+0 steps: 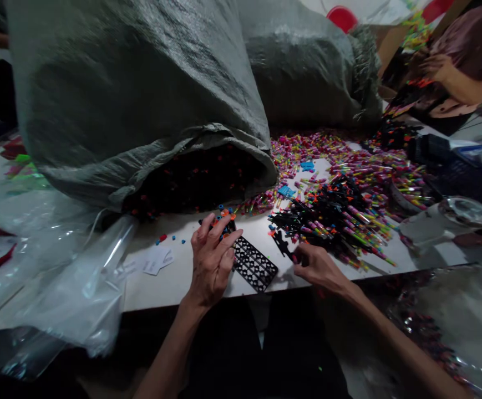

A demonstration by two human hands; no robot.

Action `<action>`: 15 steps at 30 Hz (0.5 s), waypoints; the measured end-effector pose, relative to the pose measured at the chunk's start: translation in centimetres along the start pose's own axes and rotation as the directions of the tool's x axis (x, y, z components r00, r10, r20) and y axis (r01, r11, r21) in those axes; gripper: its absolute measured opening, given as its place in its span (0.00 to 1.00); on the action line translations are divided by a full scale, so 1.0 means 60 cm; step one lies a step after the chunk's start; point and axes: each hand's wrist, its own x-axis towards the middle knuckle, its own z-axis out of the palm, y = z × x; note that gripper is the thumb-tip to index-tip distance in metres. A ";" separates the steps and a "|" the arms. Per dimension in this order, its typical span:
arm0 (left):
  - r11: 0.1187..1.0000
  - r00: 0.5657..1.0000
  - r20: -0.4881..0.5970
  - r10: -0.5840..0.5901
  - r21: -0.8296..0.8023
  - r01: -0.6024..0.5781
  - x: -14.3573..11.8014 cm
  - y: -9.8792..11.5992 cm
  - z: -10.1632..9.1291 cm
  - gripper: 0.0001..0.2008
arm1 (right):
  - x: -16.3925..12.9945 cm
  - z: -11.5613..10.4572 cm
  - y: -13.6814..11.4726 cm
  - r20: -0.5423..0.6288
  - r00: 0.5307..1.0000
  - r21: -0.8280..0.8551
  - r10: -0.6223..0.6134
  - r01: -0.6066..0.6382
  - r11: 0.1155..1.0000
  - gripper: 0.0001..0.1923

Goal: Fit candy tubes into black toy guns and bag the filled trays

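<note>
My left hand (212, 263) is over the upper left part of a black perforated plastic tray (255, 263), its fingers stretched and apart. Small orange and blue pieces (225, 213) lie at its fingertips, and the hand hides part of the tray. To the right, my right hand (318, 267) pinches the end of a small, jagged black plastic piece (281, 243) just above the white table. Right behind that piece is a heap of black plastic pieces (328, 208), mixed with colourful thin sticks.
A large grey woven sack (141, 83) lies open-mouthed on the white table (157, 288). Many pink and yellow sticks (307, 145) spread behind the heap. Clear plastic bags (78, 277) are at left, a clear jar (444, 221) at right. Another person's hand (436, 66) works at upper right.
</note>
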 end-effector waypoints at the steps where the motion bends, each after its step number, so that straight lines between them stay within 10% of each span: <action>1: 1.000 1.000 0.006 -0.002 0.006 0.002 0.000 0.001 -0.001 0.19 | 0.015 0.022 -0.019 -0.017 1.000 0.144 -0.003 0.006 0.990 0.04; 7: 0.999 1.000 0.030 0.000 0.038 -0.001 -0.001 0.002 -0.004 0.19 | 0.105 0.123 -0.100 -0.060 0.998 0.652 0.022 0.022 0.758 0.05; 15: 1.000 0.999 0.039 -0.006 0.030 0.005 0.000 0.000 -0.005 0.20 | 0.143 0.095 -0.104 -0.025 0.981 0.405 -0.193 0.186 0.895 0.07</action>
